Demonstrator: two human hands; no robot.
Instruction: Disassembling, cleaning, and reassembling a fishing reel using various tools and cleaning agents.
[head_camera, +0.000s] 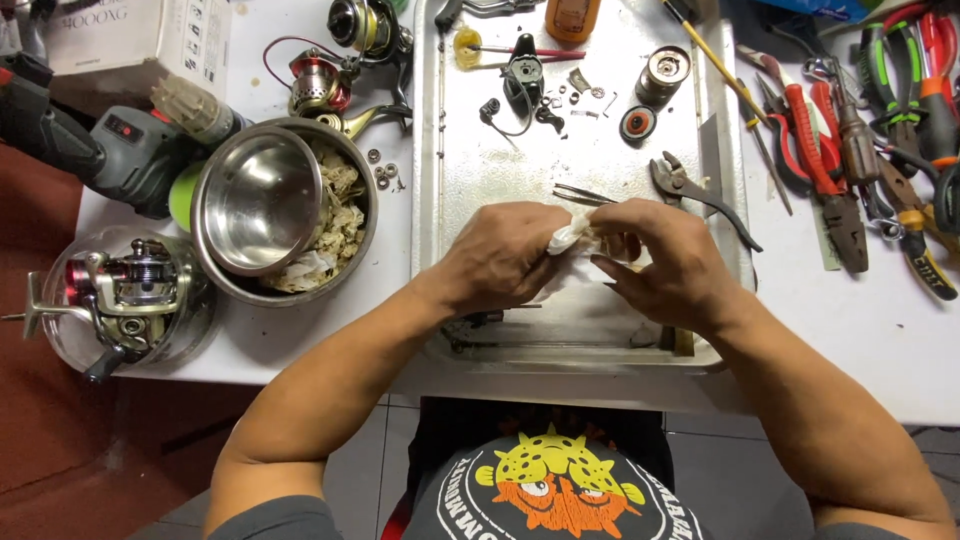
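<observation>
- Head view: left hand (500, 255) and right hand (665, 262) both pinch a white rag (572, 237) between them, over the tray (430, 150).
- Judgement: keep grip firm, rub low over tray.
- Just beyond right hand: tweezers (583, 194), pliers (690, 190).

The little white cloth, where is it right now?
In the head view the white cloth is bunched between the left hand and right hand, over the middle of the metal tray, just below the tweezers.
</observation>
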